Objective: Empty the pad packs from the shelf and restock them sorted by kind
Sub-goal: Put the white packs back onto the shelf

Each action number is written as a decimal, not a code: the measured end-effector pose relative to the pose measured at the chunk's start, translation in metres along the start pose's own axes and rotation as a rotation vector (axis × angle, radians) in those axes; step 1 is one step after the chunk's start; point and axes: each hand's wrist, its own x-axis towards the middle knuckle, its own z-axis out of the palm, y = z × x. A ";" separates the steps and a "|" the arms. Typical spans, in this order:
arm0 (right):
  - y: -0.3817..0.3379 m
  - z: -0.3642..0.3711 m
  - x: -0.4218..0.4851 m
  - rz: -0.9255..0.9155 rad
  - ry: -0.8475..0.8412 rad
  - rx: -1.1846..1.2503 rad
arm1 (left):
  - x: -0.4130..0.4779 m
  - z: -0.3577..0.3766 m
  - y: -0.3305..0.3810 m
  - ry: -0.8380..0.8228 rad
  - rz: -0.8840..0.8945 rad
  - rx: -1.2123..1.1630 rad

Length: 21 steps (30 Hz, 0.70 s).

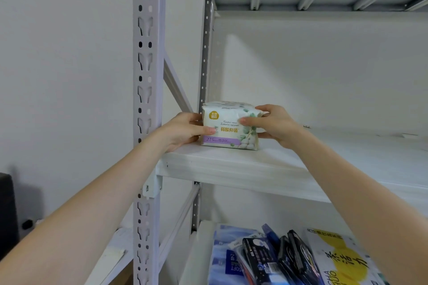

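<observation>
White metal shelf [266,164], upper tier; white-and-purple pad pack [229,126] upright near 9 o'clock corner; left hand [185,131] and right hand [272,122] clasp its ends, likely squaring it; mixed packs [278,257] below at 6 o'clock.

Dark box [8,213] against white wall [64,53]

Both forearms bare, sleeveless; fingernails painted pale pink.
</observation>
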 end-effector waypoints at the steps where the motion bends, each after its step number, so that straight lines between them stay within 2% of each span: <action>1: 0.000 0.001 0.000 0.001 0.001 0.011 | -0.001 0.001 0.000 0.004 0.005 -0.007; 15: 0.013 0.005 -0.001 -0.016 0.071 0.090 | -0.003 0.002 -0.003 0.019 0.024 -0.014; 21: 0.012 0.009 -0.010 -0.117 0.227 -0.124 | -0.007 0.007 -0.007 0.155 0.076 0.119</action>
